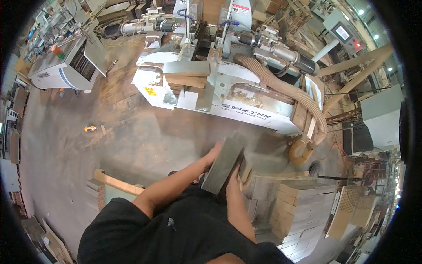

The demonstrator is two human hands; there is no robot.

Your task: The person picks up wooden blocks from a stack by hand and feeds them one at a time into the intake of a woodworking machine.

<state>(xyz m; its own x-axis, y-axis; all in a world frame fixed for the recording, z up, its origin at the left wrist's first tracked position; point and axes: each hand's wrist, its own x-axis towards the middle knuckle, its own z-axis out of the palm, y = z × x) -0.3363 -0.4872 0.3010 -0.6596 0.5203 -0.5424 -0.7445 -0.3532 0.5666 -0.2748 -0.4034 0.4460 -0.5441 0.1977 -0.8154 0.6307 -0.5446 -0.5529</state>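
Observation:
Both my hands carry a long grey-faced wooden board or bundle of boards (pixel 223 166), tilted in front of my body. My left hand (pixel 214 153) is closed along its left side, its fingers partly hidden behind it. On the other side, my right hand (pixel 234 175) grips the edge lower down, partly in shadow. Whether it is one thick piece or several together I cannot tell. To my right stands a tall stack of similar boards (pixel 299 202). Ahead, a few boards (pixel 187 79) lie on the front of a white woodworking machine (pixel 189 102).
A ribbed dust hose (pixel 292 90) curves down the machine's right side to the floor. A control panel (pixel 343 35) stands at the far right. At the left are a grey machine cabinet (pixel 66 66) and a small yellow bottle (pixel 90 129) on the floor. Boards (pixel 96 193) sit beside me at lower left.

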